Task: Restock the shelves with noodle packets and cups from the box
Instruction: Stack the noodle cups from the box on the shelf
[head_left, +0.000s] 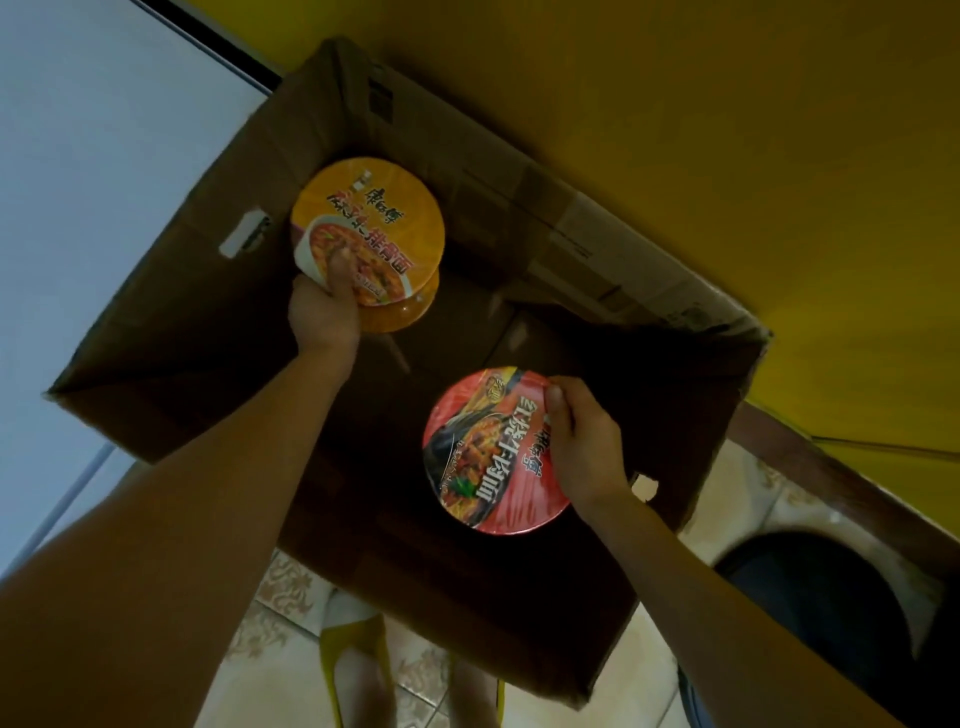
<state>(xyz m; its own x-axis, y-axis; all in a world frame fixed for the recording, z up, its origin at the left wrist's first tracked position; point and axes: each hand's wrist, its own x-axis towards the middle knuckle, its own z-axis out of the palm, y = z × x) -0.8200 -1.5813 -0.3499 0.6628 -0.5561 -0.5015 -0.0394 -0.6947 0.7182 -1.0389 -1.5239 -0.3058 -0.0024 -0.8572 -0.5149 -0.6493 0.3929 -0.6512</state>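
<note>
A large open cardboard box (171, 291) stands on the floor below me, its inside dark. My left hand (324, 312) grips an orange noodle cup (374, 208) by its near rim, thumb on the lid, at the box's far left. A second orange cup (410, 312) shows just under it. My right hand (582, 441) pinches the right edge of a red noodle cup (488, 457), lid up, in the middle of the box. No shelves are in view.
A yellow wall (727, 130) runs behind the box, with a brown skirting (831, 467) below it. A white panel (78, 208) is on the left. Patterned floor tiles (291, 623) and my feet in yellow sandals (353, 660) lie below. A dark round object (810, 613) sits at the right.
</note>
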